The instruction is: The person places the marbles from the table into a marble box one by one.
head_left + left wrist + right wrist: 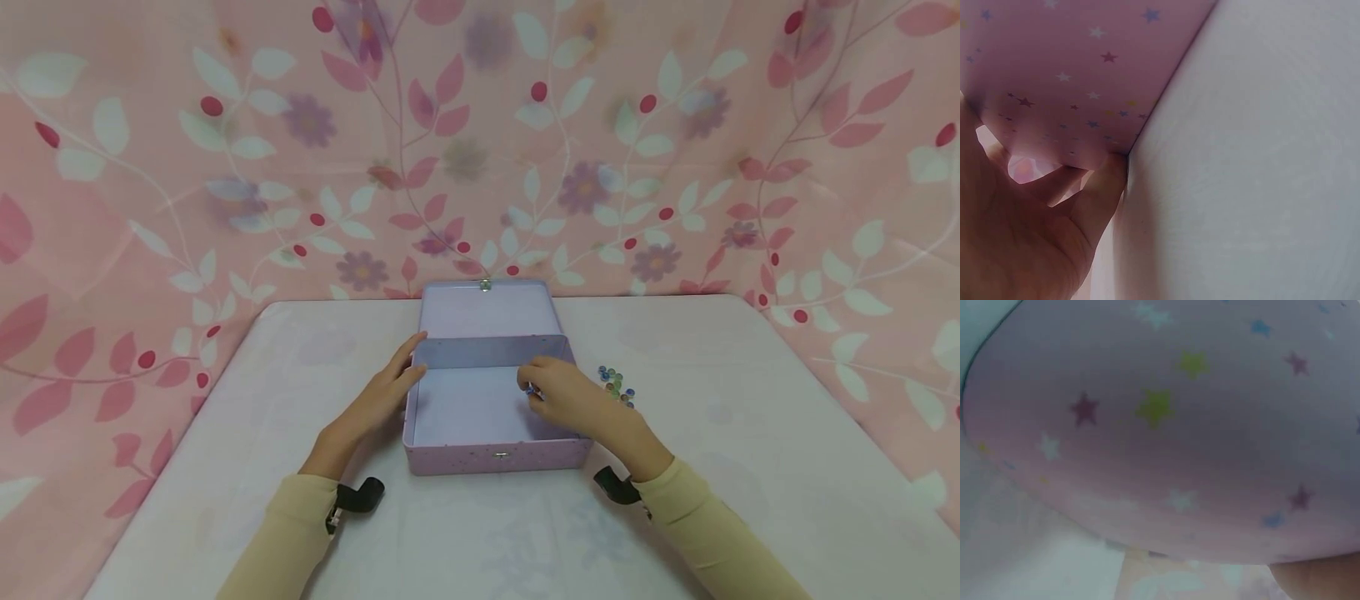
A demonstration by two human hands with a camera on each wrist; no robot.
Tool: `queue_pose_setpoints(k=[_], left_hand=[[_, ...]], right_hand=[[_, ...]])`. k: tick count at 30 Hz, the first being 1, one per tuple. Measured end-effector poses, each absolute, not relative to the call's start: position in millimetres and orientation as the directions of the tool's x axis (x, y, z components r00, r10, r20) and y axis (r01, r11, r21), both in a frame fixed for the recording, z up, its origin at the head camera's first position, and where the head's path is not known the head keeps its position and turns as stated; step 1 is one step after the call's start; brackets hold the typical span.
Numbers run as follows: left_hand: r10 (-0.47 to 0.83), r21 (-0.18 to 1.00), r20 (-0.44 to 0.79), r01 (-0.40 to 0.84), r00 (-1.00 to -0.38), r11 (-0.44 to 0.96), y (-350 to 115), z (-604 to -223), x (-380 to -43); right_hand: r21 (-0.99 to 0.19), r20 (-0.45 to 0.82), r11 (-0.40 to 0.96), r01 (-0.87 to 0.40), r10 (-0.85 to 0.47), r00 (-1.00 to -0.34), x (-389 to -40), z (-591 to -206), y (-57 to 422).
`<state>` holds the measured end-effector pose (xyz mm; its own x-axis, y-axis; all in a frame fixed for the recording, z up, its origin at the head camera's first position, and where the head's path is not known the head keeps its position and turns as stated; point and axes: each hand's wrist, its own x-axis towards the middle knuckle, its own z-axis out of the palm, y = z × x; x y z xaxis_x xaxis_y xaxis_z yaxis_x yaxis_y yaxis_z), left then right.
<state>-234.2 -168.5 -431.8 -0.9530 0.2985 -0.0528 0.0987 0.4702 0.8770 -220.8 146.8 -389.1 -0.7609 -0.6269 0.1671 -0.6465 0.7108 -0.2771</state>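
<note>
A pink metal box [498, 460] with printed stars lies on the table, its lid [487, 308] tipped back behind it. My left hand [382, 392] rests against the box's left side, fingers extended along it and fingertips at the rim. The left wrist view shows that hand [1041, 231] touching the starry wall. Over the right part of the box's inside, my right hand [566, 396] pinches small blue glass marbles [532, 389], mostly hidden by the fingers. In the right wrist view the box wall [1210, 444] covers nearly all of that hand.
Several blue, green and amber glass marbles [615, 385] lie loose on the white tablecloth [750, 467], right of the box. A pink floral curtain [480, 150] hangs behind the table. Black wrist cameras sit by both sleeves, close to the box's front corners.
</note>
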Motion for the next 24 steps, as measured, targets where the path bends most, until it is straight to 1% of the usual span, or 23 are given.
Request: queue_pose_setpoints(k=[5,11,17,24], left_hand=[[0.279,0.871,-0.044,0.1,-0.959,0.482,-167.9,-430.0,-232.0],[0.279,0.871,-0.04,0.104,-0.959,0.481,-168.1,-432.1,-233.6],[0.295,0.878,-0.049,0.1,-0.954,0.468,-168.7,-432.3,-234.6],[0.297,0.879,-0.06,0.091,-0.953,0.469,-169.1,-434.2,-235.7]], right_hand=[[-0.248,0.135,0.723,-0.645,-0.633,-0.762,-218.8,-391.2,141.3],[-0.229,0.032,0.751,-0.62,-0.631,-0.775,-218.4,-393.9,136.8],[-0.212,-0.064,0.749,-0.628,-0.651,-0.756,-220.7,-398.6,131.2],[-0.205,-0.106,0.775,-0.598,-0.625,-0.774,-220.6,-400.8,128.4]])
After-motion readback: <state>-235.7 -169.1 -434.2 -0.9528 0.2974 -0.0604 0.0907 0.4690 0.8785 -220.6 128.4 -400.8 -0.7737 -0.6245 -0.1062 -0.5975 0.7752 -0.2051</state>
